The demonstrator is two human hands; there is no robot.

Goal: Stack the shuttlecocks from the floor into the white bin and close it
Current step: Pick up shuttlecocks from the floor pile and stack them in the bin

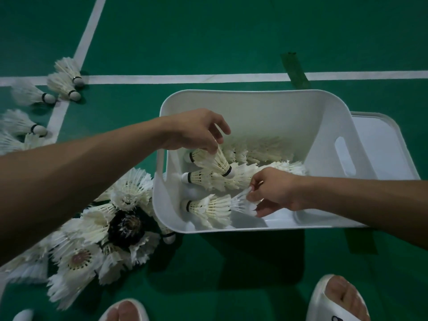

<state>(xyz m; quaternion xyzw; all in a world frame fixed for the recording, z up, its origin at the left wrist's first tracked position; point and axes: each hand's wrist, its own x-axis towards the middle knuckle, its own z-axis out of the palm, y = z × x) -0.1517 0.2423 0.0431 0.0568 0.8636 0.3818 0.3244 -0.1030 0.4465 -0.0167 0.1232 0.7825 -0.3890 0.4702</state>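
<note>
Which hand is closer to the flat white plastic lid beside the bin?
Right. The right hand is in the middle of the white plastic bin; the left hand is over the side farthest from the flat white plastic lid.

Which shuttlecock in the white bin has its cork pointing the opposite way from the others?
The shuttlecock the left hand pinches by its feathers: its cork points right; the laid ones' corks point left.

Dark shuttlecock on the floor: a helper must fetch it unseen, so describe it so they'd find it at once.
Start at the white bin on the green court. Beside its left wall lies a heap of shuttlecocks. The dark shuttlecock sits in that heap's middle, the only black one among white feathers.
</note>
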